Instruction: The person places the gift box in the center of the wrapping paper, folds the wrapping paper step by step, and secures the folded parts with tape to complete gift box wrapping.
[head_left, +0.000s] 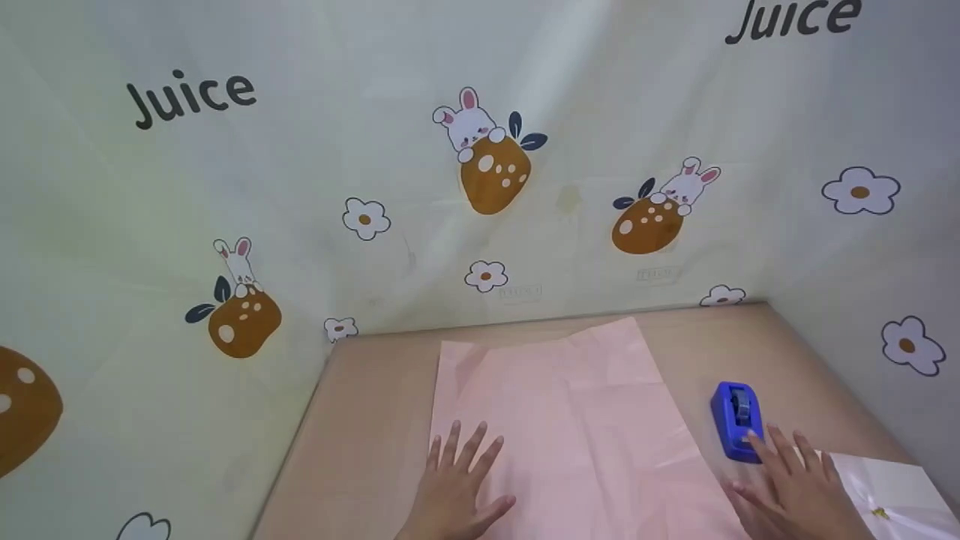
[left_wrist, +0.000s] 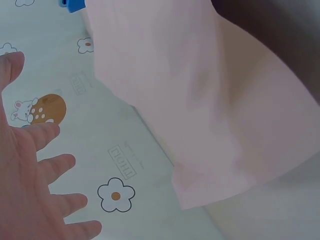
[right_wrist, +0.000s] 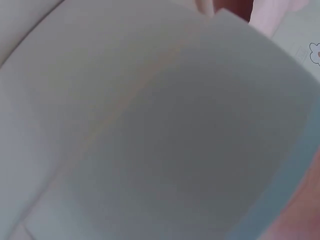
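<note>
A large creased sheet of pink paper [head_left: 570, 420] lies over the middle of the table. My left hand [head_left: 457, 487] is spread flat at its lower left part, fingers straight and apart. The left wrist view shows the same hand [left_wrist: 35, 185] beside the paper [left_wrist: 165, 90], holding nothing. My right hand [head_left: 806, 487] has its fingers extended, the index tip overlapping the near end of a blue tape dispenser [head_left: 736, 431]. By that hand's right side lies a white flat item [head_left: 900, 480] with a ribbon and small gold ornament. A blurred pale surface [right_wrist: 175, 140] fills most of the right wrist view.
The table [head_left: 367, 420] has a tan-pink top, bare to the left of the paper. A pale curtain [head_left: 570, 247] printed with rabbits, fruit and flowers rises at the back and both sides, meeting the table's edges.
</note>
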